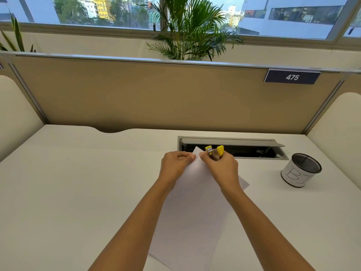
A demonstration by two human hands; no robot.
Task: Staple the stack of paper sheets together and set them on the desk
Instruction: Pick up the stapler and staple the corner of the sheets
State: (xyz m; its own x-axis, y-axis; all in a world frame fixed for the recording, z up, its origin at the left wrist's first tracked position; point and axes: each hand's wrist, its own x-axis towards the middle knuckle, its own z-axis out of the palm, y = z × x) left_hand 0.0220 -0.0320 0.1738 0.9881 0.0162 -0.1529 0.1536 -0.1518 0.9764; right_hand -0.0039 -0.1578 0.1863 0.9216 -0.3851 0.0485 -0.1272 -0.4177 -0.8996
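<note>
Head view. The stapler point(214, 152) is mostly hidden inside the right hand point(221, 166). Only two yellow plastic ends and a strip of grey metal show above the fingers. Cannot tell whether the paper corner sits in its mouth. The sheet count of the paper stack point(195, 212) is unreadable: white on white, the edges are faint. Its near corner is cut off at the frame bottom, and its sides pass under both forearms.

The stack lies as a diamond between the arms on the white desk point(78, 192), far corner pointing away. The left hand point(175, 163) pinches that corner between thumb and curled fingers. The right hand is curled round the stapler just right of the corner, thumb tip touching the paper.

Behind the hands is a grey metal cable hatch point(232, 142), its lid up and its interior dark. Well to the right stands a black mesh pen cup point(300, 170) wrapped in hand-lettered white paper. The tan fabric partition point(156, 94) carries a plate reading 475 point(292, 77).
</note>
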